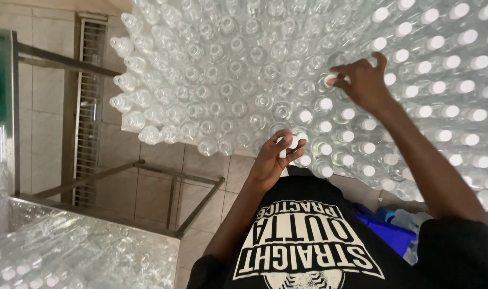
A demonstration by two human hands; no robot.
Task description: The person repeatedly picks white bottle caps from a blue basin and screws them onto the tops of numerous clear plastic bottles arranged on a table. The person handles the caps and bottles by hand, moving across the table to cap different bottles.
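A big block of clear plastic bottles (228,80) stands upright in front of me, seen from above. Those on the right carry white caps (442,85); those on the left are uncapped with bare necks. My left hand (273,158) is at the near edge of the block, its fingers closed on white caps (291,142) just above a bottle neck. My right hand (361,80) reaches further in and presses a white cap (331,81) onto a bottle at the border between capped and uncapped rows.
A metal table (94,235) at the lower left holds more clear bottles under plastic wrap. Its steel frame (147,168) and a floor drain grate (88,107) lie over the tiled floor. A blue object (388,233) sits by my right side.
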